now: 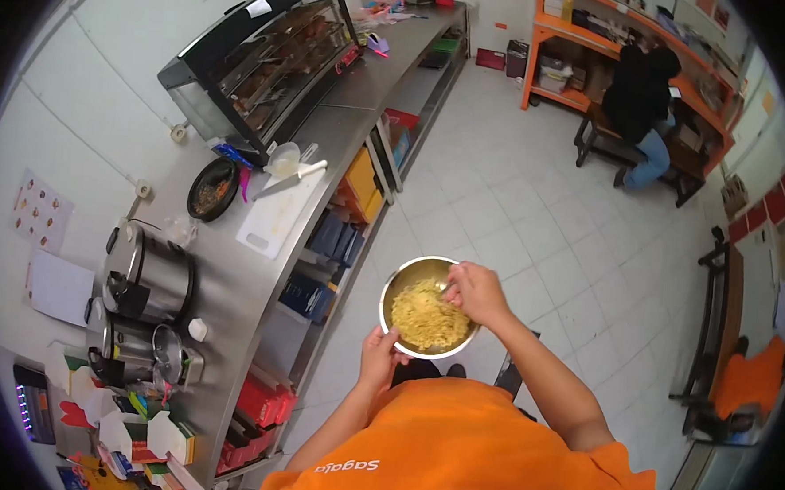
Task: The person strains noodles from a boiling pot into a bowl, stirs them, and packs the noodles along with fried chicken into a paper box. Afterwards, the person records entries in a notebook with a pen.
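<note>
Metal bowl point(411, 273) of yellow food point(426, 318) is up in front of the orange shirt point(471, 435), right of the steel surface point(228, 303). Left hand point(378, 358) pinches its near-left rim. Right hand point(477, 294) is closed around a metal utensil point(447, 288) in the bowl.

the bowl point(385, 291) is silver-rimmed and dull gold inside, the food point(427, 319) in it yellow. the shirt point(480, 445) is bright orange with white lettering point(348, 466). the bench point(356, 97) is silver-grey, the cutting board point(276, 219) white. pale grey floor tiles point(480, 192) make a grid. the shelving unit point(532, 57) is orange, the seated person's jeans point(653, 159) blue. the poster point(39, 210) is white, patterned with reddish spots.
</note>
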A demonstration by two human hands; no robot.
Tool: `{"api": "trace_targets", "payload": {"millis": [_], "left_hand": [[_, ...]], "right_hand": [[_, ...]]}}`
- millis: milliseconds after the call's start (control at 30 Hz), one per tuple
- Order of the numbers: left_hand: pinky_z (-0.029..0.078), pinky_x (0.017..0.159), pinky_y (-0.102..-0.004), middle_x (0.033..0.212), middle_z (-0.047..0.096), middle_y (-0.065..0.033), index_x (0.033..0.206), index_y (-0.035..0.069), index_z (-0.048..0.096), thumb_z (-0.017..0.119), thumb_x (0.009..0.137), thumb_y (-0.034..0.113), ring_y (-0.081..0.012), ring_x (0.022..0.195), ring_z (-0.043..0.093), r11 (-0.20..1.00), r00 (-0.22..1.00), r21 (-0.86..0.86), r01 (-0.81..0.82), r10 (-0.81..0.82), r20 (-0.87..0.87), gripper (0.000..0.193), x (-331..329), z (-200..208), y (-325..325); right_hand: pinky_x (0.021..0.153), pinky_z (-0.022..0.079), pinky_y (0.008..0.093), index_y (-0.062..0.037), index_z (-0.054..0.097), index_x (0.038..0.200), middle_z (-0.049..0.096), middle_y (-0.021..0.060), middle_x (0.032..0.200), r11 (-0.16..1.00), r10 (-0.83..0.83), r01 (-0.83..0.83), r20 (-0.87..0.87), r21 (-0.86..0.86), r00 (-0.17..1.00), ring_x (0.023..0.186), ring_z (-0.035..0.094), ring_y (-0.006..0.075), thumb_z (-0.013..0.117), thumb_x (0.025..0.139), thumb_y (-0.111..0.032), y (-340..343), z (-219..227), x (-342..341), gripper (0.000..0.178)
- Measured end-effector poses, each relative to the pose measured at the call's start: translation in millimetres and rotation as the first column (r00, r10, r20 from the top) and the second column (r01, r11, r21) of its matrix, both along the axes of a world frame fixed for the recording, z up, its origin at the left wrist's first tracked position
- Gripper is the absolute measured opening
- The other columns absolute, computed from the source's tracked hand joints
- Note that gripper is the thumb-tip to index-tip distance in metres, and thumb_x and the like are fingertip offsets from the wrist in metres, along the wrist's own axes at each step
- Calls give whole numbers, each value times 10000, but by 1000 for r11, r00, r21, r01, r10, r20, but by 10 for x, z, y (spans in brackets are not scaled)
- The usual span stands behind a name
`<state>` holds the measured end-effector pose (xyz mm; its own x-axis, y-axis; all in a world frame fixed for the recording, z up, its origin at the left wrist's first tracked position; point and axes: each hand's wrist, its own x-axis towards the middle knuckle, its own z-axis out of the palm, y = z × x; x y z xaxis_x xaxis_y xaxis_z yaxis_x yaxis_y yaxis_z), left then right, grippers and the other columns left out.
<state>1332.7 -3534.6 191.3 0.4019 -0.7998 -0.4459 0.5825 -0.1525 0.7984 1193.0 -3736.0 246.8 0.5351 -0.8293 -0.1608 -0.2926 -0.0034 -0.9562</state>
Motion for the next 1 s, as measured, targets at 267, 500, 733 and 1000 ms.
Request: {"api": "trace_targets", "payload": {"millis": [267, 500, 733, 1000], "left_hand": [[493, 504, -238, 1003, 673, -82, 1234, 29, 556, 556, 1014, 165, -126, 702, 650, 938, 938, -20, -345, 345, 38, 258, 1083, -102, -1495], [475, 500, -235, 953, 662, -64, 1226, 27, 547, 556, 1021, 161, -110, 622, 593, 932, 932, -79, -354, 358, 47, 245, 1978, -124, -2929], [504, 493, -229, 964, 698, -89, 1176, 37, 581, 519, 1030, 143, -125, 628, 647, 958, 959, -55, -281, 282, 20, 191, 2920, -363, -4323], [492, 526, -250, 866, 701, -79, 1094, 47, 592, 527, 1044, 186, -135, 627, 641, 860, 860, -30, -510, 509, -37, 161, 3979, -1013, -5574]], "right_hand": [[701, 538, 449, -24, 626, 936, 656, 163, 850, 487, 664, -553, -125, -676, 737, 806, 669, 353, 560, 958, -139, -1050, -14, 909, 134], [762, 538, 462, -44, 672, 982, 680, 180, 858, 445, 627, -425, -65, -788, 777, 837, 671, 371, 622, 873, -93, -2713, -196, 1944, 129], [715, 565, 432, 11, 662, 969, 725, 169, 851, 715, 265, -322, -186, -621, 946, 726, 698, 344, 549, 982, -128, -4493, 40, 2882, 179], [542, 525, 341, 14, 635, 890, 662, 107, 596, 817, 444, -457, -122, -352, 888, 503, 638, 183, 449, 1065, -234, -5890, -825, 4568, 356]]}}
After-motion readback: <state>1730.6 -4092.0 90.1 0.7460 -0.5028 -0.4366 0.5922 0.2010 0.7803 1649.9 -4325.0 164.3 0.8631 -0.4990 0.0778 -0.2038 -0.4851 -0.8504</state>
